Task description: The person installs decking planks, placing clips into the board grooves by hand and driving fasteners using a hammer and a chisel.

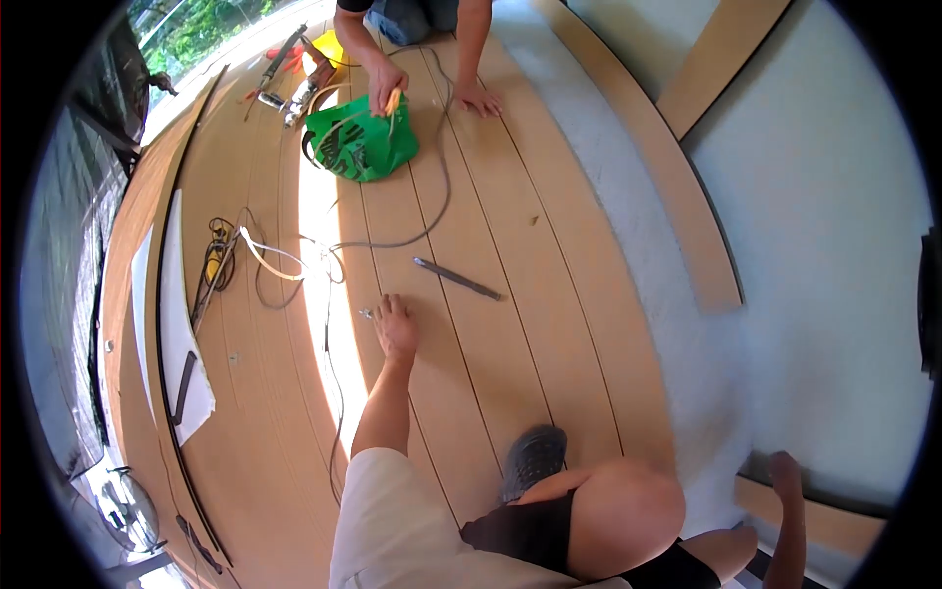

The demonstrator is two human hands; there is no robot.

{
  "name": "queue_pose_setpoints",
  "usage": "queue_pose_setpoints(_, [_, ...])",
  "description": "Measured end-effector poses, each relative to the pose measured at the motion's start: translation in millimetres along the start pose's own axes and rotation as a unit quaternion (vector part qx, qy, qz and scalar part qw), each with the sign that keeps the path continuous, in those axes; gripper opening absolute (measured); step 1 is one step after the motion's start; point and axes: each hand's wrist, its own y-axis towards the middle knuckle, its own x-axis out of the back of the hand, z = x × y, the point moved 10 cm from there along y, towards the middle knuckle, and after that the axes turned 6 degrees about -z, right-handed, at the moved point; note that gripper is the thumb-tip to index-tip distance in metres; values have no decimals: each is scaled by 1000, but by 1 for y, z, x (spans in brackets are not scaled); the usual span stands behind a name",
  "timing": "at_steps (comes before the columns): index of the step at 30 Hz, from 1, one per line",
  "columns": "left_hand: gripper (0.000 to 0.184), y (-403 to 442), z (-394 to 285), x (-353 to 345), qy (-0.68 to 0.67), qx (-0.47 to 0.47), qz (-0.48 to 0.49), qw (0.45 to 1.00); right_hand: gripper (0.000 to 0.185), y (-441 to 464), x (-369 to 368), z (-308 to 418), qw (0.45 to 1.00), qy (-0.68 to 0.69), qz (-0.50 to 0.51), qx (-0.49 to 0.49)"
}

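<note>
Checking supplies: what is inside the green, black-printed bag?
No contents show: the sides of the bag cover its inside. At its top, a co-worker's hand holds something orange.

Co-worker (361, 37): head is cut off by the view's top edge.
Green bag (353, 149): interior is hidden.
Left hand (396, 330): palm is hidden by its back.
Metal bit (366, 313): too small to be identified.
Right hand (784, 470): blurred; finger pose cannot be told.
</note>
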Motion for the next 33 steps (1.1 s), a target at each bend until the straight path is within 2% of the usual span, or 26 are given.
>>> queue_pose_setpoints(1, [45, 11, 8, -4, 27, 24, -19, 999, 8, 57, 25, 24, 994, 90, 8, -57])
queue_pose_setpoints(3, [47, 21, 10, -7, 18, 24, -42, 999, 13, 158, 93, 119, 980, 190, 26, -54])
queue_pose_setpoints(4, [48, 26, 10, -3, 17, 21, -66, 997, 15, 207, 120, 169, 979, 204, 1, -17])
queue_pose_setpoints(5, [48, 26, 10, -4, 14, 26, -69, 997, 17, 249, 137, 217, 972, 233, 27, 4])
queue_pose_setpoints(6, [48, 21, 7, -4, 2, 26, -86, 996, 19, 290, 153, 269, 976, 204, 2, 73])
queue_pose_setpoints(7, [48, 22, 6, -2, -10, 27, -105, 994, 19, 328, 166, 320, 970, 226, 31, 86])
queue_pose_setpoints(8, [48, 27, 9, -5, -11, 32, -106, 994, 19, 367, 173, 371, 967, 203, 37, 146])
queue_pose_setpoints(9, [48, 29, 12, -8, -16, 36, -101, 994, 19, 404, 188, 424, 966, 200, 49, 160])
queue_pose_setpoints(10, [47, 24, 16, -12, -20, 42, -90, 995, 20, 444, 186, 466, 949, 219, 12, 225])
queue_pose_setpoints(12, [48, 30, 9, -2, -19, 50, -64, 997, 19, 513, 208, 569, 947, 185, 74, 253])
queue_pose_setpoints(13, [48, 30, 8, 4, -16, 46, -63, 997, 18, 545, 227, 614, 910, 291, -16, 297])
queue_pose_setpoints(14, [48, 32, 12, 1, -13, 58, -58, 997, 18, 576, 243, 663, 915, 239, -13, 325])
queue_pose_setpoints(15, [48, 36, 12, -1, -24, 58, -61, 996, 20, 613, 245, 698, 925, 234, -12, 298])
queue_pose_setpoints(16, [49, 32, 11, -1, -34, 55, -55, 996, 20, 639, 262, 742, 904, 221, -62, 361])
queue_pose_setpoints(17, [49, 34, 9, 3, -24, 59, -47, 997, 21, 666, 269, 775, 899, 240, -73, 357])
queue_pose_setpoints(21, [49, 35, 15, -9, -12, 51, -56, 997, 33, 719, 318, 872, 894, 265, -148, 328])
queue_pose_setpoints(23, [49, 34, 16, -10, -5, 63, -38, 997, 38, 746, 337, 903, 853, 226, -319, 345])
queue_pose_setpoints(24, [50, 36, 16, -12, -4, 70, -23, 997, 38, 771, 340, 921, 852, 228, -316, 350])
queue_pose_setpoints(25, [52, 37, 16, -9, -15, 69, -30, 997, 40, 772, 362, 929, 781, 227, -458, 359])
queue_pose_setpoints(27, [53, 34, 17, -9, -7, 70, -26, 997, 42, 751, 385, 937, 691, 228, -586, 357])
queue_pose_setpoints(28, [53, 38, 16, -9, -5, 64, -29, 998, 63, 777, 383, 957, 783, 214, -443, 380])
queue_pose_setpoints(29, [53, 37, 16, -11, -1, 69, -29, 997, 87, 796, 362, 974, 852, 192, -286, 395])
queue_pose_setpoints(30, [54, 35, 16, -13, 3, 73, -12, 997, 87, 791, 359, 974, 852, 195, -282, 397])
queue_pose_setpoints(32, [55, 35, 19, -15, 7, 78, 0, 997, 37, 771, 357, 987, 811, 172, -259, 496])
queue_pose_setpoints(33, [55, 30, 19, -15, -2, 80, -3, 997, 32, 746, 353, 981, 795, 149, -250, 532])
